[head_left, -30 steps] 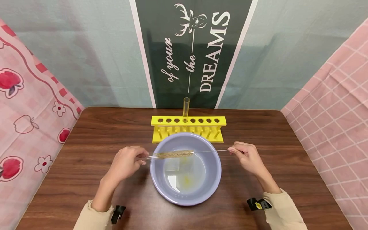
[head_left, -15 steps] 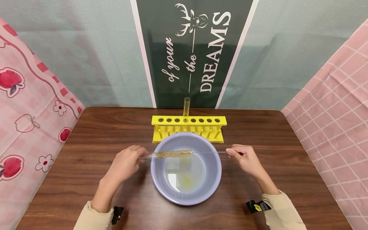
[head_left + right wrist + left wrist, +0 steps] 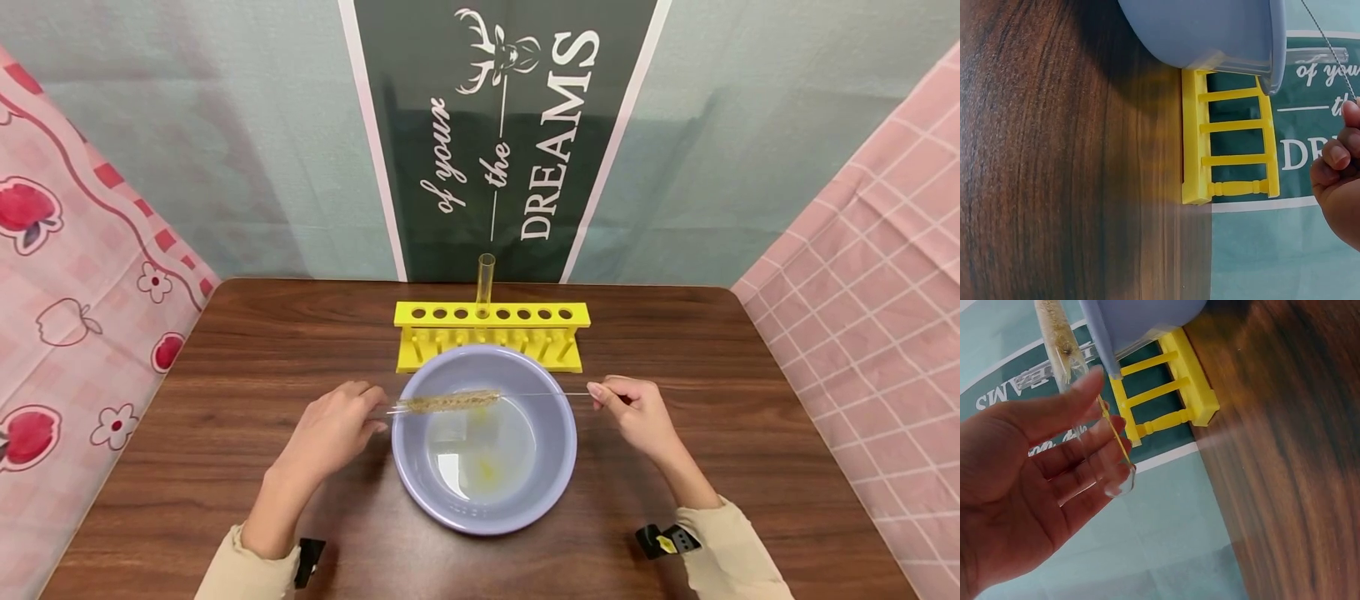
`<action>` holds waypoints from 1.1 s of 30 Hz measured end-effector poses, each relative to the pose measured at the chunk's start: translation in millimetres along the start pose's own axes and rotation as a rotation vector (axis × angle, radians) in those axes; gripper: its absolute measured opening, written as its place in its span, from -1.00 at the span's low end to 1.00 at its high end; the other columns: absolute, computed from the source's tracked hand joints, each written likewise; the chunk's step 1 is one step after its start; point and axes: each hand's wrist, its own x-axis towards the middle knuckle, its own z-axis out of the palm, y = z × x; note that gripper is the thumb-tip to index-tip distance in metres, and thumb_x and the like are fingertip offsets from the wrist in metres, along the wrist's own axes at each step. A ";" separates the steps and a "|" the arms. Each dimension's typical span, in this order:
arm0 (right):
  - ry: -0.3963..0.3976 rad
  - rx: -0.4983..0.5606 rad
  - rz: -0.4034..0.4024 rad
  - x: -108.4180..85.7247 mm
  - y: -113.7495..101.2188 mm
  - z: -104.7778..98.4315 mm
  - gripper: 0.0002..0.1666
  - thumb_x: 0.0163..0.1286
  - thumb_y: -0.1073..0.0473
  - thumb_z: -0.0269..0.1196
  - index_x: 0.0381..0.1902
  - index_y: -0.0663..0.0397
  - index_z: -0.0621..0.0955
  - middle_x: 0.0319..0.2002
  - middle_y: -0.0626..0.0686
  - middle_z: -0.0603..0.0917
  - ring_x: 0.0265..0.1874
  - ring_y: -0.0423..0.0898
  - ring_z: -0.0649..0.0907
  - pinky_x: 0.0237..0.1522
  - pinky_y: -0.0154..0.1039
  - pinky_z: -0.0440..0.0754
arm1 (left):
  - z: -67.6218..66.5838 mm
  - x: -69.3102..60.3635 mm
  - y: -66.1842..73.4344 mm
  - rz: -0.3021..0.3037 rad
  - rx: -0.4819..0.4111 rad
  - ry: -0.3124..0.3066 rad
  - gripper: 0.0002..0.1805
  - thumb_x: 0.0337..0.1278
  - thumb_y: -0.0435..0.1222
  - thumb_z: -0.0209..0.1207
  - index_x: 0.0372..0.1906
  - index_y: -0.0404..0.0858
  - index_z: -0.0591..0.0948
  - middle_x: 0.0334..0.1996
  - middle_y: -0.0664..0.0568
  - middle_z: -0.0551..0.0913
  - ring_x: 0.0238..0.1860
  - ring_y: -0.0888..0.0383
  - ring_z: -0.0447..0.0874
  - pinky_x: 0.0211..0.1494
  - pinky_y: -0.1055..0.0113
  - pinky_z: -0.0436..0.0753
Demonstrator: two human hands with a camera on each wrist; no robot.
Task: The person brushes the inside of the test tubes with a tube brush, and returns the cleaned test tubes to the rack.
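In the head view my left hand holds a clear glass test tube level above the left side of a lilac basin. A brown-bristled test tube brush lies inside the tube. Opposite, my right hand pinches the end of the brush's thin twisted wire. The left wrist view has the tube's rounded end between my left thumb and fingers, which are fairly straight. Part of my right hand is cut off at the right wrist view's edge. The basin holds shallow water with yellowish patches.
Behind the basin a yellow test tube rack bears one upright test tube. The wooden table extends to both sides. A printed cloth hangs behind it, with pink cloths at the sides.
My right hand has shifted slightly left, and the brush with it. My left thumb has come into clearer view and its fingers have spread a little. Basin and rack have stayed put.
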 end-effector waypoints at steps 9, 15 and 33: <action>-0.037 -0.126 -0.167 1.8 -0.6 -5.0 -0.62 0.01 0.65 0.18 -0.68 0.06 0.51 -0.68 -0.15 0.41 -0.71 -0.22 0.36 -0.63 -0.41 0.28 | -3.3 1.1 -3.6 0.050 -0.067 -0.063 -0.79 -0.22 -0.34 0.38 -0.54 -0.11 0.52 -0.62 0.23 0.45 -0.57 0.25 0.44 -0.53 0.32 0.43; -0.045 -0.160 -0.245 3.9 -1.8 -8.0 -0.63 -0.06 0.68 0.21 -0.64 0.11 0.55 -0.65 -0.13 0.44 -0.66 -0.16 0.41 -0.56 -0.43 0.32 | -10.9 1.0 -7.5 0.058 -0.138 -0.117 -0.81 -0.20 -0.33 0.37 -0.51 -0.08 0.54 -0.65 0.29 0.42 -0.59 0.34 0.37 -0.52 0.37 0.40; -0.030 -0.180 -0.372 -3.1 38.5 -15.8 -0.68 -0.01 0.54 0.28 -0.59 -0.01 0.57 -0.64 -0.16 0.40 -0.58 -0.28 0.35 -0.47 -0.43 0.29 | -13.6 5.2 -19.0 0.068 -0.273 -0.224 -0.82 -0.16 -0.41 0.33 -0.45 -0.13 0.57 -0.57 0.26 0.51 -0.51 0.38 0.43 -0.42 0.38 0.48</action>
